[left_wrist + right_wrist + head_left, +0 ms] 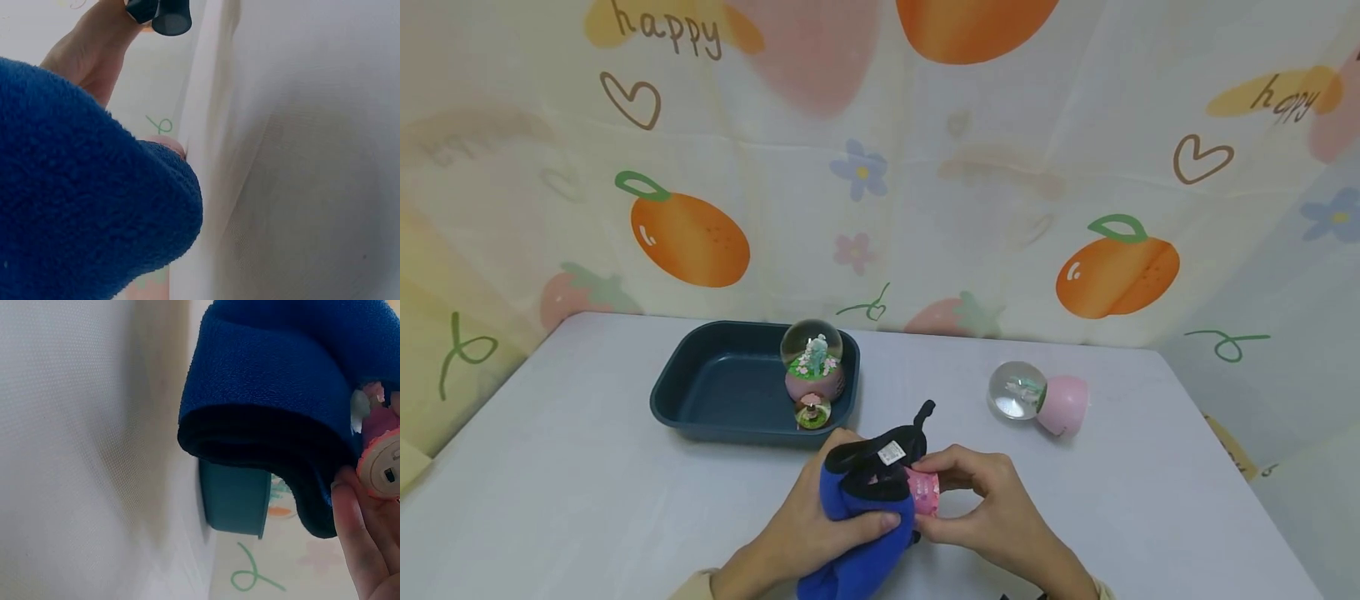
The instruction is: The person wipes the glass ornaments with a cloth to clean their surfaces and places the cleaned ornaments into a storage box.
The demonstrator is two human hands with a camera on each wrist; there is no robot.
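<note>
Two hands were counted: one left hand (808,515), one right hand (988,504). One blue cloth (868,562) was listed, with one label (891,453). One pink piece (926,492) was listed. One tray (722,392) was entered. Three globes were counted: a large globe (812,362) and a small globe (812,412) in the tray, a third globe (1051,402) on the table (1150,467). On the backdrop (790,192), three oranges (691,240), one cropped, two blue flowers (861,172) and one pink flower (853,252) were recorded.

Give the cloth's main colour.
Blue; the cloth shows best in the left wrist view.
</note>
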